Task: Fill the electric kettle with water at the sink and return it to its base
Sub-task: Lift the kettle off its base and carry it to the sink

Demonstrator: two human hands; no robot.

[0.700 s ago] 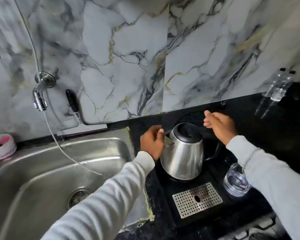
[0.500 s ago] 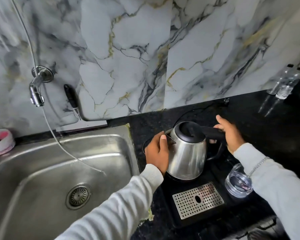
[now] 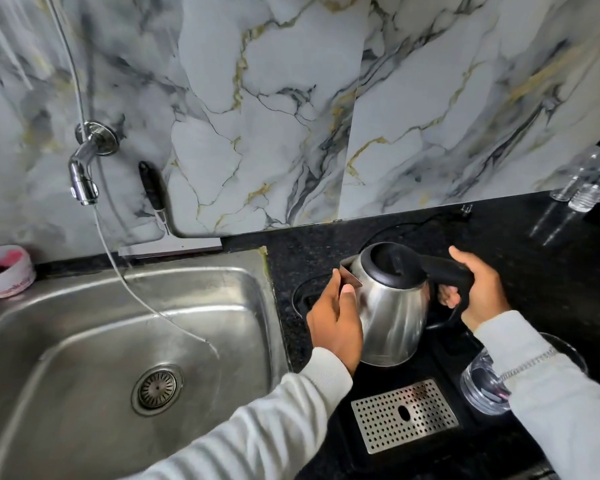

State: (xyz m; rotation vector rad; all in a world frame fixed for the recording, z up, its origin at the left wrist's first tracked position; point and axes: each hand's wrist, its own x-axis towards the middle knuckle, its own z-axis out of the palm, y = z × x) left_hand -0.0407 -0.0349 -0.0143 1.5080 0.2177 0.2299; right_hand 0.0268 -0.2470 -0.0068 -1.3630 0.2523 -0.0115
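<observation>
Stainless steel electric kettle with black lid [image 3: 392, 306] sits tilted left over the black tray [image 3: 465, 344] on the dark speckled counter [image 3: 534, 258], right of the steel sink [image 3: 84, 341]. Right hand [image 3: 478, 289] wrapped tight around the kettle's black handle [image 3: 447, 275]. Left hand [image 3: 336, 320] flat against the kettle's left wall below the spout, fingers spread, not clamped. Chrome wall tap [image 3: 84, 174] far left, above the sink. Clear glass [image 3: 482, 386] near right, partly hidden behind the sleeve.

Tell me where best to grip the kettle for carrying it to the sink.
By its black handle, from the right, probably: it juts out opposite the spout, and the right hand wraps it. The left hand only steadies the kettle.
</observation>
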